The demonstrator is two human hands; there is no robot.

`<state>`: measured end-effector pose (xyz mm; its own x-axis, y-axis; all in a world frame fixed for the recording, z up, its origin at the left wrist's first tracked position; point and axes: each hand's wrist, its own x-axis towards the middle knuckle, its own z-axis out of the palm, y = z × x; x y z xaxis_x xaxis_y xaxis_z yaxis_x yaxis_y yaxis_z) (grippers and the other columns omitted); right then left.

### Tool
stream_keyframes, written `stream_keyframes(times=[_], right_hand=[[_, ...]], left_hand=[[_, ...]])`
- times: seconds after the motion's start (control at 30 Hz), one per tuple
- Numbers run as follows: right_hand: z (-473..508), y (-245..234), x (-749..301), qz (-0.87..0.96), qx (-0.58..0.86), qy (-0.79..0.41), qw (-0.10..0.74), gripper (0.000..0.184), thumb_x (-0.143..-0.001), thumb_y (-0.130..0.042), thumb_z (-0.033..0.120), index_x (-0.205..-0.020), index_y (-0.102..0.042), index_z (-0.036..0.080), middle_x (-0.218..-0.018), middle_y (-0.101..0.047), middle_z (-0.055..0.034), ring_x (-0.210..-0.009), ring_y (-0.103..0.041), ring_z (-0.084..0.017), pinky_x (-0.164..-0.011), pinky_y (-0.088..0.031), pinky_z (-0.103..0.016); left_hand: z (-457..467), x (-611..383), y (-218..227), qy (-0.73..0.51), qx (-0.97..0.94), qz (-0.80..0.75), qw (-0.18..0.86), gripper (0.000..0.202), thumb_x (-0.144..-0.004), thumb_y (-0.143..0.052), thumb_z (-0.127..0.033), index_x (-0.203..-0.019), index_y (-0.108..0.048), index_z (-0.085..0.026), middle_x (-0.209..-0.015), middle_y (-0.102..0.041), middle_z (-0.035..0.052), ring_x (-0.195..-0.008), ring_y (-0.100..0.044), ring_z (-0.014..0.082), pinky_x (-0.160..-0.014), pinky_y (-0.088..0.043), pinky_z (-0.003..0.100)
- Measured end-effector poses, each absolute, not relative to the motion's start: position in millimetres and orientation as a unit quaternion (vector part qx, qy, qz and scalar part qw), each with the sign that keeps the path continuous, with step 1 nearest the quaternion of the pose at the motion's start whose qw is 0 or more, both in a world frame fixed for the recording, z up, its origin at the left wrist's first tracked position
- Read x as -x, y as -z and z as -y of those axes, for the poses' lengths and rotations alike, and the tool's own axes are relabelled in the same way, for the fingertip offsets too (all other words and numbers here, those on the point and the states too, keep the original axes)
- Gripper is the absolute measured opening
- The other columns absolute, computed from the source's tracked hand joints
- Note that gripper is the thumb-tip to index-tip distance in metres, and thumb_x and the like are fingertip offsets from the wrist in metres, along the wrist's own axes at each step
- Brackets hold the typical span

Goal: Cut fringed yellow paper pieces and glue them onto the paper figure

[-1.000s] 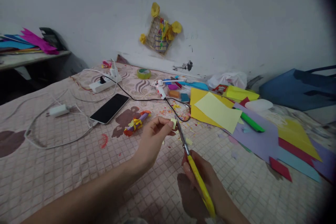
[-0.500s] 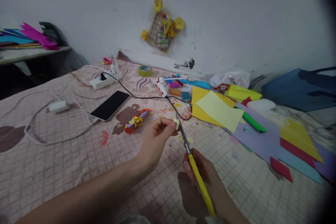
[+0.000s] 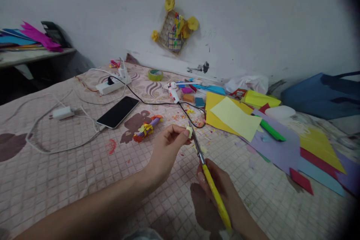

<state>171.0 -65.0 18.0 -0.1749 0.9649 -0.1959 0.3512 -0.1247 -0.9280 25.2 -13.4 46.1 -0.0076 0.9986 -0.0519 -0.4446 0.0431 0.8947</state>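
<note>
One head-worn camera is looking forward and down from behind and above the fingers [image 3: 182, 140], sitting near them, and is taking in the patterned cloth [image 3: 70, 174] beneath and the wall [image 3: 253, 18] beyond.

Craft workspace, perhaps: scissors [image 3: 208, 175], glue gun [image 3: 174, 94]

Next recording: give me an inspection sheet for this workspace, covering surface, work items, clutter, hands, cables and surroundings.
Surface: patterned cloth, strewn with coloured scraps.
Work items: small pale-yellow paper piece at the blades of yellow-handled scissors; contact unclear.
Clutter: phone, tape roll, glue gun, coloured sheets.
Hands: left hand pinches the piece; right hand holds the scissors.
Cables: black cord between power strip and glue gun; white cable looping near the phone.
Surroundings: wall with flowered decoration; blue bag at picture right.
</note>
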Motion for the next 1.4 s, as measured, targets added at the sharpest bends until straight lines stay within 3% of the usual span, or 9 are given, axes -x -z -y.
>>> stream_keyframes(times=[0.7,1.2,1.4], right_hand=[[63.9,-19.1,-178.2,0.632,0.575,-0.433,0.286,0.029,-0.078,-0.049,0.047,-0.065,-0.040,0.022,-0.055,-0.038,0.0052,-0.048,-0.037,-0.011,-0.046,-0.030,-0.024],[64.0,-16.6,-181.6,0.643,0.577,-0.415,0.285,0.026,-0.079,-0.051,0.042,-0.066,-0.042,0.021,-0.057,-0.040,0.0050,-0.050,-0.038,-0.011,-0.046,-0.031,-0.023],[63.4,-21.5,-181.2,0.611,0.574,-0.463,0.288,0.027,-0.078,-0.051,0.042,-0.064,-0.040,0.021,-0.055,-0.038,0.0062,-0.044,-0.034,-0.009,-0.040,-0.028,-0.021]], left_hand=[[12.0,-23.2,-49.5,-0.590,-0.355,-0.388,0.613,0.012,-0.076,-0.065,-0.024,-0.071,-0.059,-0.016,-0.068,-0.061,-0.0021,-0.063,-0.057,0.0077,-0.065,-0.044,0.021],[8.7,-20.8,-46.3,-0.599,-0.357,-0.373,0.611,0.012,-0.075,-0.066,-0.024,-0.071,-0.060,-0.015,-0.068,-0.060,-0.0018,-0.065,-0.056,0.0079,-0.068,-0.046,0.022],[5.1,-17.4,-47.9,-0.583,-0.380,-0.365,0.619,0.012,-0.076,-0.066,-0.024,-0.071,-0.060,-0.015,-0.069,-0.061,-0.0009,-0.067,-0.058,0.0087,-0.068,-0.047,0.022]])
